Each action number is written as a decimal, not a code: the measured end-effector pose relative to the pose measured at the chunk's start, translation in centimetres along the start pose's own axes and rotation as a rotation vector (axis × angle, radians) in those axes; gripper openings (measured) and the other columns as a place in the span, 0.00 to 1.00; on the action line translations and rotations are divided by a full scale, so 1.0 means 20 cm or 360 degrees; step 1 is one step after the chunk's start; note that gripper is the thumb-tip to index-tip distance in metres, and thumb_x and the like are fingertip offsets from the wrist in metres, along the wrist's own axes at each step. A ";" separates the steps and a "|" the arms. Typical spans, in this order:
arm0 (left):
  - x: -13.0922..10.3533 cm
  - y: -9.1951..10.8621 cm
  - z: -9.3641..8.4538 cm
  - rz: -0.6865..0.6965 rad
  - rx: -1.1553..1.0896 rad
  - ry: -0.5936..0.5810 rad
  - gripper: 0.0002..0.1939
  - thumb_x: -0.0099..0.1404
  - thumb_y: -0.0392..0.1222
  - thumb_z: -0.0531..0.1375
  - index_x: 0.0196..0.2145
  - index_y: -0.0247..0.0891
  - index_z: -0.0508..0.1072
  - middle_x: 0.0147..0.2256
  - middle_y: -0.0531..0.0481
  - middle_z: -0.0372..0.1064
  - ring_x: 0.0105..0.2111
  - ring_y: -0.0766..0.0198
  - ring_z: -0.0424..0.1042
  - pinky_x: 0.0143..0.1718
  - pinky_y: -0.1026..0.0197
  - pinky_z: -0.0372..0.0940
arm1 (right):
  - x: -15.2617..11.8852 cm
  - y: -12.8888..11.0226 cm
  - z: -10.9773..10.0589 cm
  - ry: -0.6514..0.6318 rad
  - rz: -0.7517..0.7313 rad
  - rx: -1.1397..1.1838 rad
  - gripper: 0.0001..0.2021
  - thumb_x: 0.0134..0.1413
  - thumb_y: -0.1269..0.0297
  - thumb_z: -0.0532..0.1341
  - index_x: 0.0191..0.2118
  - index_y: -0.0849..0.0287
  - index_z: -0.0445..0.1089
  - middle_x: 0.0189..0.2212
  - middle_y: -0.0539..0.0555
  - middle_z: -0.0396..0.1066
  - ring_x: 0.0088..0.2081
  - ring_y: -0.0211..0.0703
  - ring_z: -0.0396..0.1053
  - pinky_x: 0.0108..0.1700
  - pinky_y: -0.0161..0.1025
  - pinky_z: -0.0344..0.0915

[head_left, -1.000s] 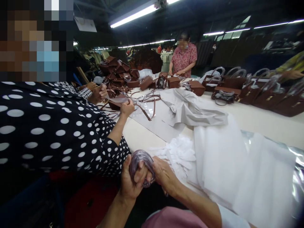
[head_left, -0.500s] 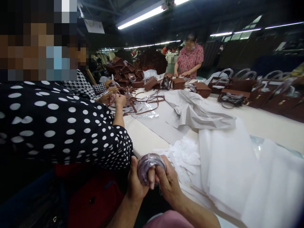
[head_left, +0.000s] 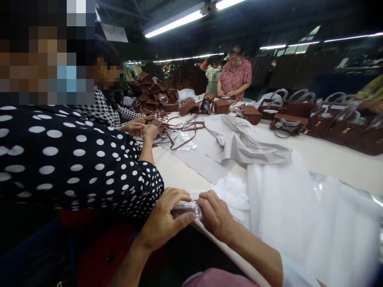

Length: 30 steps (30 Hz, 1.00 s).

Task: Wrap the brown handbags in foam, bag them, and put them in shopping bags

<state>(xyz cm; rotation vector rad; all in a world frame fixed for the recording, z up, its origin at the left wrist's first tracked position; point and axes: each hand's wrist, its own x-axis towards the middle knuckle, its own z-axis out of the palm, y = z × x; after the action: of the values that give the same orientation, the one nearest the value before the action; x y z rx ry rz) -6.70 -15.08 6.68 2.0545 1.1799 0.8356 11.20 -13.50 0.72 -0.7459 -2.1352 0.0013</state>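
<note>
Between my two hands, near the table's front edge, is a coiled strap in clear plastic (head_left: 188, 209), turned so that its side faces me. My left hand (head_left: 166, 217) wraps round its left end, with the thumb along the near side. The fingers of my right hand (head_left: 216, 213) are bent round its right end, and their tips are partly hidden. Just beyond my right hand lies a pile of thin white pieces (head_left: 231, 193) on the table (head_left: 179, 171).
White sheets (head_left: 278, 203) and a crumpled grey sheet (head_left: 251, 137) cover the table's right part. Brown straps (head_left: 191, 137) and bags (head_left: 323, 123) lie farther off. A person in polka dots (head_left: 77, 159) works close at left; another person (head_left: 235, 75) stands across.
The coil has turned from showing its round face to showing its side. My left hand has come over it, and my right hand's fingers have curled at its right end.
</note>
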 end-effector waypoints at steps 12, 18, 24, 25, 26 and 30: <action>-0.05 -0.08 0.07 0.0890 0.0552 -0.0123 0.14 0.59 0.46 0.58 0.36 0.32 0.64 0.38 0.43 0.63 0.41 0.61 0.65 0.40 0.61 0.66 | 0.03 0.01 -0.16 -0.0730 -0.0337 0.0063 0.13 0.61 0.60 0.46 0.41 0.63 0.62 0.37 0.58 0.63 0.40 0.43 0.59 0.36 0.37 0.62; -0.10 -0.09 0.07 0.0995 0.0428 -0.0192 0.13 0.58 0.46 0.59 0.29 0.31 0.64 0.32 0.46 0.58 0.32 0.64 0.63 0.28 0.66 0.63 | 0.02 0.00 -0.24 -0.0931 -0.0290 0.0536 0.23 0.57 0.48 0.49 0.46 0.65 0.60 0.37 0.59 0.63 0.41 0.44 0.59 0.41 0.41 0.63; -0.09 -0.10 0.09 0.0990 0.0365 -0.0182 0.08 0.61 0.39 0.57 0.26 0.32 0.64 0.31 0.47 0.59 0.30 0.67 0.61 0.28 0.67 0.62 | -0.01 -0.01 -0.25 -0.0959 -0.0212 0.0799 0.23 0.59 0.50 0.47 0.45 0.68 0.59 0.46 0.63 0.60 0.52 0.45 0.54 0.55 0.42 0.56; -0.08 -0.11 0.10 0.0995 0.0371 -0.0163 0.08 0.61 0.39 0.56 0.27 0.33 0.64 0.31 0.47 0.60 0.32 0.66 0.62 0.30 0.67 0.63 | -0.03 0.00 -0.24 -0.0970 -0.0202 0.0826 0.22 0.59 0.50 0.47 0.45 0.69 0.59 0.46 0.64 0.59 0.53 0.44 0.54 0.55 0.41 0.57; -0.07 -0.11 0.10 0.0995 0.0405 -0.0142 0.07 0.61 0.39 0.55 0.28 0.33 0.65 0.33 0.46 0.62 0.34 0.65 0.63 0.33 0.66 0.65 | -0.05 0.01 -0.23 -0.0974 -0.0193 0.0821 0.22 0.60 0.51 0.47 0.44 0.69 0.59 0.46 0.64 0.59 0.53 0.44 0.54 0.54 0.40 0.58; -0.05 -0.14 0.08 0.0860 0.0726 -0.0105 0.18 0.56 0.50 0.60 0.40 0.36 0.68 0.46 0.43 0.63 0.45 0.57 0.63 0.47 0.54 0.64 | -0.12 0.07 -0.16 -0.0950 -0.0190 0.0456 0.18 0.60 0.53 0.48 0.38 0.67 0.61 0.39 0.61 0.61 0.52 0.49 0.53 0.53 0.45 0.60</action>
<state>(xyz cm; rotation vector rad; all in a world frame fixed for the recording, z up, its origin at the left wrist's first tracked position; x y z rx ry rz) -7.20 -15.08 3.34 2.8260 0.8348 0.7735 15.34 -14.37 0.66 -0.4813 -2.6602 0.5134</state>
